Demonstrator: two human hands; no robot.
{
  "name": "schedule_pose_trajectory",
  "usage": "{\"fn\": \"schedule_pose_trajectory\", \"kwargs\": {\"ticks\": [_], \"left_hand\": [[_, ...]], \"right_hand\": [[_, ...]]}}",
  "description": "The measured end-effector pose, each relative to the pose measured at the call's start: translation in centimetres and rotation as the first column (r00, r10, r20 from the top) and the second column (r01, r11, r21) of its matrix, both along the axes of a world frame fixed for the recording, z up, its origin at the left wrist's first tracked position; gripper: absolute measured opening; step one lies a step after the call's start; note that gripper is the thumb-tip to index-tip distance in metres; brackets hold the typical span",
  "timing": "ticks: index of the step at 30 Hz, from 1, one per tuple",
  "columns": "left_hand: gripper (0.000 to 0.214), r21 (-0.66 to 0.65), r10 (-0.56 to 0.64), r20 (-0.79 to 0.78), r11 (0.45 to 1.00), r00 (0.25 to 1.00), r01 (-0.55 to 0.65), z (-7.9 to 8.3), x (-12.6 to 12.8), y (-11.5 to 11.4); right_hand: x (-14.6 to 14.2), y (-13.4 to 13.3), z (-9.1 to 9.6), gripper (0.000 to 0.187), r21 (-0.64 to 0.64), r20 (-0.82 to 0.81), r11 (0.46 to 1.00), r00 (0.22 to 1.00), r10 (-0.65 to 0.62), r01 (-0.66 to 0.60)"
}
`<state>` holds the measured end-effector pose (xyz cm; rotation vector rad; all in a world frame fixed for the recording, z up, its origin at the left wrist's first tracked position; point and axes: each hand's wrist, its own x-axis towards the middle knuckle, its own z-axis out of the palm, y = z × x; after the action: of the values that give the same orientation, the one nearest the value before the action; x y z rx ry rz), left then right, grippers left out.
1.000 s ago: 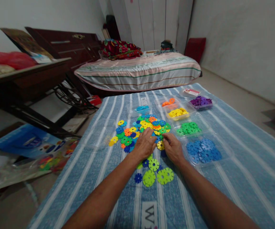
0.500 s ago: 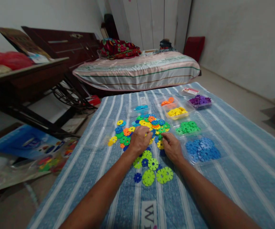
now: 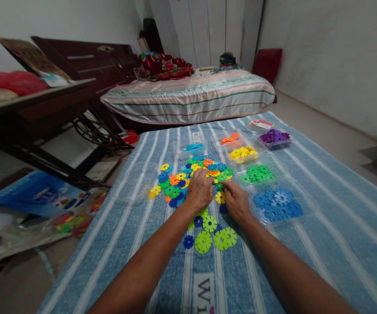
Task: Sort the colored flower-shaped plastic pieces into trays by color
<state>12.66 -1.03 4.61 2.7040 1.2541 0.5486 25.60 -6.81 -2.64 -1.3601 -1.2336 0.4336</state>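
Note:
A mixed pile of coloured snowflake discs [image 3: 178, 179] lies on a blue striped cloth [image 3: 322, 226]. My left hand [image 3: 200, 191] rests palm down on the pile's near edge, fingers curled over the discs. My right hand [image 3: 236, 201] sits beside it, its fingertips pinched at a yellow disc [image 3: 220, 198]. What the left fingers hold, if anything, is hidden. Lime green discs [image 3: 214, 237] and a dark blue disc [image 3: 188, 241] lie just below my hands.
Clear trays at the right hold sorted discs: blue [image 3: 277, 204], green [image 3: 256, 173], yellow [image 3: 243, 152], orange [image 3: 229, 139], purple [image 3: 275, 137]. A mattress [image 3: 191, 98] lies beyond the cloth. A dark wooden table [image 3: 34, 109] and bags stand at the left.
My left hand has shifted slightly up and right over the pile, then settled back beside the right hand. The right hand has barely moved.

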Motion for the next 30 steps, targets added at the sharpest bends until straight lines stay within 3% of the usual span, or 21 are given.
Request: {"fn": "schedule_pose_trajectory", "kwargs": {"ticks": [4, 14, 22, 30], "left_hand": [[0.016, -0.029, 0.000, -0.178, 1.000, 0.984, -0.005, -1.2, -0.5, -0.5], [0.021, -0.143, 0.007, -0.223, 0.989, 0.975, -0.040, -1.3, 0.2, -0.3], [0.015, -0.200, 0.075, -0.035, 0.976, 0.997, -0.081, -1.9, 0.1, 0.3], [0.015, -0.279, 0.203, 0.160, 0.948, 0.966, -0.153, 0.2, -1.8, 0.6]], "right_hand": [[0.0, 0.0, -0.1, 0.028, -0.002, -0.005, 1.000, 1.000, -0.004, 0.004], [-0.1, 0.0, -0.1, 0.028, -0.009, -0.003, 1.000, 1.000, 0.000, 0.000], [0.0, 0.0, -0.2, 0.028, 0.007, 0.002, 1.000, 1.000, -0.008, 0.008], [0.0, -0.1, -0.1, 0.029, -0.010, 0.006, 1.000, 1.000, -0.014, 0.014]]}}
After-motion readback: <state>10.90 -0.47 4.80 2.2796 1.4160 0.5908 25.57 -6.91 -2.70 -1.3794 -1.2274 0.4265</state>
